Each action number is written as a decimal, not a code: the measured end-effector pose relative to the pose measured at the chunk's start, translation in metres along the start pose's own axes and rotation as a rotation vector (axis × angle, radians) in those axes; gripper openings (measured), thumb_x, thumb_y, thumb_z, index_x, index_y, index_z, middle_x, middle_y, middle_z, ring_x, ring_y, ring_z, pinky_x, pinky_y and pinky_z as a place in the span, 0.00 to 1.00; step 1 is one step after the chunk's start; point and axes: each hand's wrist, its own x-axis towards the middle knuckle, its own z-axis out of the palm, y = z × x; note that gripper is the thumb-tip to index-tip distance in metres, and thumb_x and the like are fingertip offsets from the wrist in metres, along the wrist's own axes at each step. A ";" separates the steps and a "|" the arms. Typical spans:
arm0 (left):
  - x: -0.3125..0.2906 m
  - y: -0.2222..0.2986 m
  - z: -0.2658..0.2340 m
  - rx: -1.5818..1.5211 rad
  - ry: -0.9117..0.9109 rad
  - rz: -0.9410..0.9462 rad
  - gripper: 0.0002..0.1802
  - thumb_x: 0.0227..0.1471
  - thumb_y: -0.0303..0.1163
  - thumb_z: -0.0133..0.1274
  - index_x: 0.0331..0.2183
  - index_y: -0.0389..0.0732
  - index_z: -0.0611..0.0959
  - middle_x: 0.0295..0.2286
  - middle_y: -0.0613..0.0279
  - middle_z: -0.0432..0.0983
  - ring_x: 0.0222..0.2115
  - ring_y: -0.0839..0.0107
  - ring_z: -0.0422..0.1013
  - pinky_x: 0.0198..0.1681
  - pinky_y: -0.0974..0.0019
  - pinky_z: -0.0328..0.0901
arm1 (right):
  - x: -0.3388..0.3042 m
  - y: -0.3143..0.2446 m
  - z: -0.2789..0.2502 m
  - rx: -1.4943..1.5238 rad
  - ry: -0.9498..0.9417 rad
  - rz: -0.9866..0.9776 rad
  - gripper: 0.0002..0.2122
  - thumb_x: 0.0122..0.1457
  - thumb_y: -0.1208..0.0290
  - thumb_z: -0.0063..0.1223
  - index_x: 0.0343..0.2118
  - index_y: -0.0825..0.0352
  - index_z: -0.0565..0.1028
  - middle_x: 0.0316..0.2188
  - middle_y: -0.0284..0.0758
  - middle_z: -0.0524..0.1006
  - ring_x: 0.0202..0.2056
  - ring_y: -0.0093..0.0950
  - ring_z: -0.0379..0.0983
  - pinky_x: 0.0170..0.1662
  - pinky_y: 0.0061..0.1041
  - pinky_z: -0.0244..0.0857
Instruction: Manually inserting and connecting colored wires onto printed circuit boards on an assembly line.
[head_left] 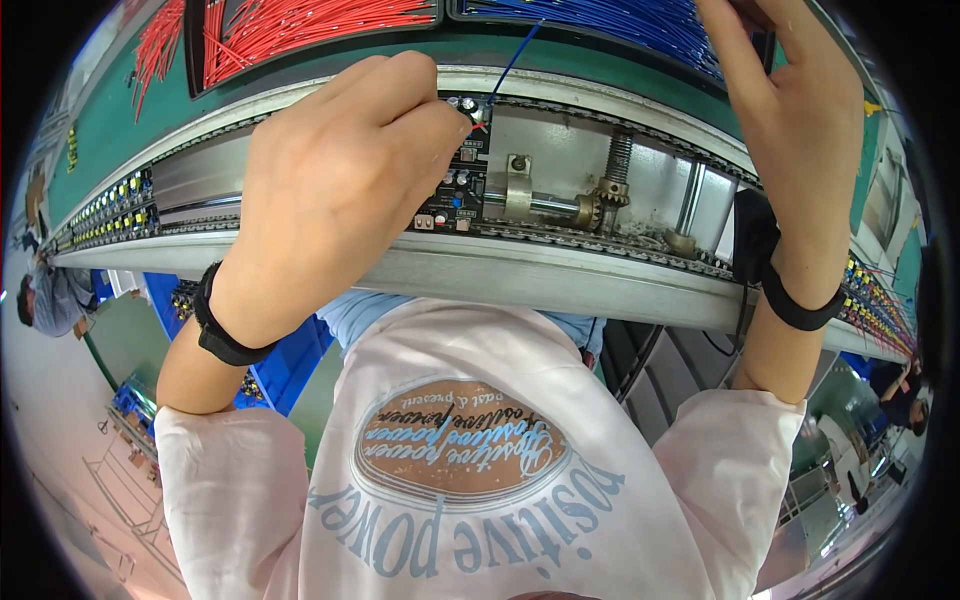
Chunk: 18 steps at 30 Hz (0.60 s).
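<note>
My left hand is closed over a black circuit board on the conveyor rails. A short red wire shows at its pinched fingertips, beside the board's upper part; most of that wire is hidden by the hand. From the same board a blue wire rises toward the trays. My right hand reaches up over the right end of the tray of blue wires. Its thumb and fingers are apart, with the fingertips cut off by the picture's top edge. I see nothing held in it.
A black tray of red wires stands at the far left, with loose red wires beside it. Chain-edged metal rails cross in front of me. Populated boards line up leftward. A shaft with a gear lies between the rails.
</note>
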 end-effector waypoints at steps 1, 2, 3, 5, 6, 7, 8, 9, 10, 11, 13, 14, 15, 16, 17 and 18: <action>0.000 0.000 0.000 0.000 -0.001 -0.001 0.09 0.45 0.23 0.66 0.32 0.42 0.87 0.26 0.62 0.69 0.26 0.63 0.72 0.27 0.63 0.66 | 0.001 -0.003 -0.002 0.009 -0.017 0.021 0.03 0.62 0.85 0.54 0.38 0.74 0.76 0.27 0.38 0.77 0.25 0.22 0.72 0.28 0.21 0.62; 0.000 0.000 -0.001 0.001 -0.003 0.003 0.09 0.45 0.23 0.66 0.32 0.41 0.87 0.26 0.62 0.69 0.25 0.63 0.72 0.27 0.63 0.66 | 0.002 -0.005 -0.003 0.016 -0.033 0.041 0.03 0.63 0.85 0.54 0.38 0.74 0.76 0.26 0.37 0.76 0.24 0.21 0.70 0.27 0.19 0.60; 0.000 0.000 -0.001 0.003 -0.005 0.007 0.08 0.45 0.23 0.66 0.32 0.41 0.87 0.26 0.62 0.69 0.25 0.63 0.72 0.27 0.63 0.66 | 0.001 -0.006 -0.004 0.017 -0.033 0.041 0.03 0.63 0.85 0.54 0.38 0.74 0.76 0.26 0.37 0.76 0.24 0.21 0.70 0.27 0.19 0.60; -0.001 0.001 -0.001 0.004 -0.008 0.011 0.08 0.45 0.23 0.66 0.32 0.41 0.87 0.26 0.62 0.69 0.25 0.63 0.71 0.27 0.63 0.66 | 0.000 -0.007 -0.004 0.063 0.002 0.006 0.03 0.63 0.85 0.54 0.37 0.74 0.77 0.26 0.36 0.75 0.22 0.20 0.68 0.27 0.19 0.59; -0.001 0.001 -0.001 -0.009 0.006 0.015 0.08 0.45 0.23 0.66 0.32 0.41 0.87 0.26 0.62 0.69 0.25 0.63 0.71 0.26 0.63 0.66 | -0.001 -0.008 -0.004 0.086 0.020 -0.011 0.03 0.62 0.85 0.54 0.37 0.74 0.77 0.27 0.36 0.75 0.22 0.20 0.66 0.26 0.19 0.58; -0.001 0.002 0.000 -0.023 0.018 0.020 0.08 0.45 0.24 0.66 0.32 0.41 0.87 0.26 0.62 0.69 0.25 0.64 0.71 0.26 0.62 0.66 | -0.002 -0.008 -0.004 0.086 0.020 -0.010 0.03 0.62 0.85 0.54 0.37 0.74 0.77 0.27 0.36 0.75 0.22 0.20 0.66 0.26 0.19 0.58; -0.002 0.002 0.001 -0.037 0.031 0.024 0.07 0.46 0.24 0.66 0.32 0.41 0.87 0.26 0.62 0.69 0.25 0.64 0.71 0.26 0.62 0.65 | -0.002 -0.008 -0.003 0.033 -0.011 0.012 0.03 0.62 0.85 0.54 0.37 0.74 0.77 0.27 0.35 0.75 0.22 0.20 0.67 0.26 0.19 0.58; -0.002 0.002 0.001 -0.037 0.031 0.025 0.07 0.46 0.24 0.66 0.32 0.41 0.87 0.26 0.62 0.69 0.25 0.64 0.71 0.26 0.62 0.65 | -0.003 -0.009 -0.003 -0.019 -0.041 0.033 0.03 0.62 0.85 0.54 0.37 0.74 0.77 0.27 0.35 0.76 0.22 0.20 0.67 0.26 0.19 0.58; -0.002 0.002 0.002 -0.027 0.031 0.025 0.07 0.46 0.24 0.66 0.32 0.41 0.86 0.26 0.62 0.69 0.25 0.64 0.71 0.26 0.62 0.65 | -0.004 -0.009 -0.004 -0.071 -0.072 0.055 0.03 0.62 0.85 0.54 0.36 0.73 0.78 0.28 0.35 0.76 0.22 0.20 0.67 0.26 0.19 0.58; -0.002 0.001 0.002 -0.016 0.031 0.025 0.07 0.46 0.24 0.66 0.31 0.41 0.86 0.26 0.62 0.69 0.25 0.64 0.71 0.26 0.62 0.65 | -0.004 -0.010 -0.005 -0.071 -0.071 0.056 0.03 0.62 0.85 0.54 0.36 0.73 0.78 0.28 0.35 0.76 0.22 0.20 0.67 0.26 0.19 0.58; -0.002 0.001 0.002 -0.005 0.031 0.023 0.07 0.46 0.24 0.66 0.31 0.41 0.86 0.26 0.62 0.69 0.25 0.64 0.71 0.26 0.62 0.65 | -0.003 -0.013 -0.009 0.023 -0.045 0.008 0.03 0.62 0.85 0.54 0.36 0.73 0.78 0.27 0.35 0.75 0.22 0.20 0.66 0.26 0.19 0.58; -0.002 0.002 0.002 -0.003 0.026 0.029 0.07 0.46 0.24 0.66 0.32 0.41 0.86 0.25 0.62 0.68 0.25 0.63 0.71 0.26 0.62 0.65 | -0.003 -0.014 -0.010 0.071 -0.031 -0.016 0.03 0.62 0.85 0.55 0.36 0.72 0.78 0.27 0.35 0.75 0.22 0.20 0.66 0.26 0.20 0.58; -0.001 0.002 0.001 -0.001 0.021 0.035 0.07 0.47 0.24 0.66 0.32 0.41 0.86 0.25 0.62 0.68 0.24 0.63 0.71 0.26 0.62 0.65 | -0.003 -0.014 -0.012 0.072 -0.031 -0.016 0.03 0.62 0.85 0.55 0.36 0.72 0.78 0.27 0.35 0.75 0.22 0.20 0.66 0.26 0.20 0.58; 0.000 0.003 0.000 0.001 0.016 0.040 0.07 0.47 0.24 0.65 0.32 0.41 0.86 0.25 0.62 0.68 0.24 0.63 0.71 0.26 0.62 0.65 | -0.004 -0.014 -0.014 0.092 -0.049 -0.023 0.03 0.61 0.84 0.56 0.36 0.72 0.79 0.27 0.35 0.75 0.22 0.22 0.66 0.26 0.21 0.58; 0.000 0.003 0.000 0.001 0.016 0.041 0.07 0.47 0.24 0.65 0.32 0.41 0.86 0.25 0.62 0.68 0.24 0.63 0.71 0.26 0.62 0.65 | -0.004 -0.013 -0.016 0.112 -0.067 -0.029 0.03 0.61 0.83 0.57 0.36 0.71 0.79 0.26 0.35 0.74 0.22 0.23 0.66 0.26 0.22 0.59; 0.001 0.003 0.000 0.018 0.008 0.052 0.06 0.48 0.25 0.65 0.32 0.41 0.86 0.26 0.62 0.68 0.24 0.63 0.71 0.26 0.61 0.65 | -0.005 -0.013 -0.017 0.131 -0.085 -0.035 0.03 0.60 0.82 0.59 0.36 0.71 0.80 0.26 0.35 0.74 0.23 0.24 0.66 0.27 0.24 0.59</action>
